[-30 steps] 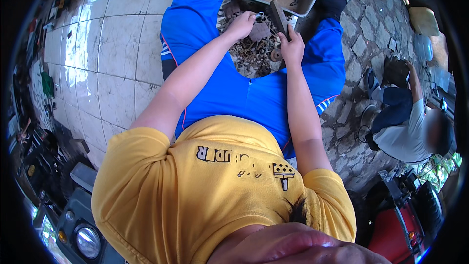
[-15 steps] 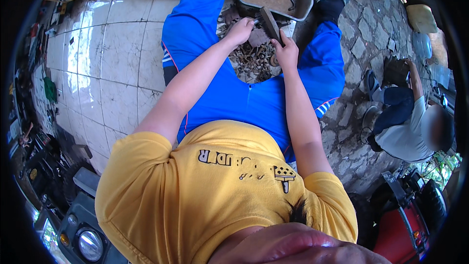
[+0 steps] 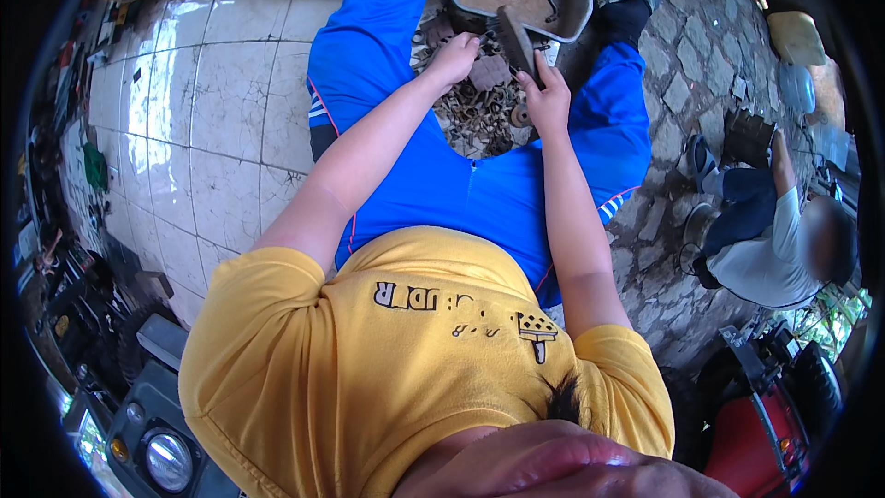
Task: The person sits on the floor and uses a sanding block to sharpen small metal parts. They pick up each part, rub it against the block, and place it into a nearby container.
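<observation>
My right hand (image 3: 546,97) is closed round the handle end of a dark scrubbing brush (image 3: 518,44), its bristles facing left. Close by on the left, my left hand (image 3: 455,57) pinches a small, thin metal piece at the fingertips, too small to name. The brush's far end is beside those fingertips; whether it touches the piece I cannot tell. Below both hands, between my legs, lies a heap of small rusty metal parts (image 3: 475,120), with a flat brownish block (image 3: 489,73) on top and a round washer-like part (image 3: 520,116) at its right edge.
A grey plastic basin (image 3: 583,14) holding several metal rods or bolts stands beyond my hands. White tiles (image 3: 244,74) lie on the left, stone paving (image 3: 678,65) on the right. Another person (image 3: 770,231) crouches at the right. Vehicles stand at the lower left and lower right.
The brush has turned slightly in my right hand, so its bristles show more. My left hand has hardly moved. The other person's arm at the right has shifted.
</observation>
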Demonstrator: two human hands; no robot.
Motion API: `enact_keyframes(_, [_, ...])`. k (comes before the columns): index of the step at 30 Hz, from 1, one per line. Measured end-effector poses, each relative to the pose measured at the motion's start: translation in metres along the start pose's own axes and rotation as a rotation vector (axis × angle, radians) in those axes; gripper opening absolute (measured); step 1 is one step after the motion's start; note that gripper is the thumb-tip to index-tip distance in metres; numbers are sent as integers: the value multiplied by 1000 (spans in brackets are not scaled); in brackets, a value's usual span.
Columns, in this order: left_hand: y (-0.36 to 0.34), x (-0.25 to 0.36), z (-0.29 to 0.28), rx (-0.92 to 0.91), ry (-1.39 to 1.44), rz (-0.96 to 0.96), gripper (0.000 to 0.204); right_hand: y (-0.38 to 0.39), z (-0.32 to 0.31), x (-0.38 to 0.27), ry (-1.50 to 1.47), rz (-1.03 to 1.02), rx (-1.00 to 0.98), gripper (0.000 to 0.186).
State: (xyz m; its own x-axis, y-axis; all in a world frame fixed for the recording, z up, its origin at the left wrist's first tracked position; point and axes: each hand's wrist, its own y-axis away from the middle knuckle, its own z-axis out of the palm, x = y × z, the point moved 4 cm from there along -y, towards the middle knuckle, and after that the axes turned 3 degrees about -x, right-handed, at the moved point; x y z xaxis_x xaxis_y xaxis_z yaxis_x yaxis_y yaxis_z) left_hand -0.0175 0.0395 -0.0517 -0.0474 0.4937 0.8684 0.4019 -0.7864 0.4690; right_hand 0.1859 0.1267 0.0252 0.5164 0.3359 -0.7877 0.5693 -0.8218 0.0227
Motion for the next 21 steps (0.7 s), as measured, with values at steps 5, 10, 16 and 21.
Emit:
enact_keyframes(5, [0,2,5,-7,28,-9,31,-9,5,39,196,121,81,57])
enact_keyframes(10, [-8,-7,0,16,-1,14,31,-3,-3,3,42,-21,-67,59])
enact_keyframes(16, [-4,-3,3,-13,57,-15,30,-15,4,29,118,73,81,61])
enact_keyframes(21, [2,5,2,-153,354,-128,31,-9,9,35,-123,247,-6,61])
